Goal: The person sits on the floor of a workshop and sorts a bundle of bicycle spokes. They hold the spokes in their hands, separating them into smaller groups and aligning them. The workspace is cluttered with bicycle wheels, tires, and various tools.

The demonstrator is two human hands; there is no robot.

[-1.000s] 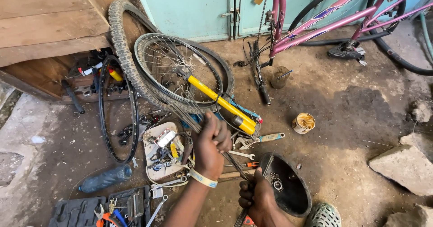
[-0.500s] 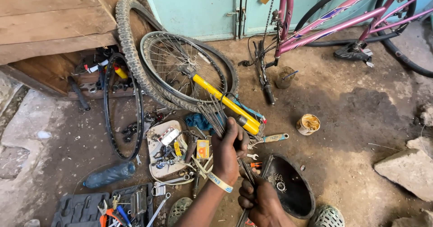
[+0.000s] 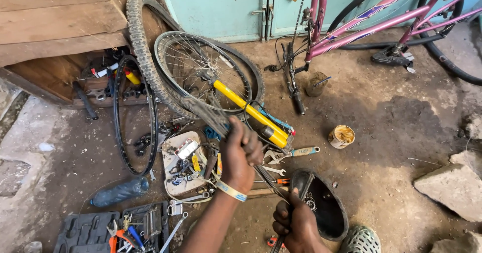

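Above the tool clutter | left hand (image 3: 240, 155) moved up gripping tyre (image 3: 201, 113) | right hand (image 3: 296, 223) clasps same tyre lower

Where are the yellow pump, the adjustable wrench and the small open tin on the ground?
yellow pump (image 3: 249, 108): head view, middle of its yellow barrel.
adjustable wrench (image 3: 293, 153): head view, on its handle.
small open tin (image 3: 342, 135): head view, on its open top.
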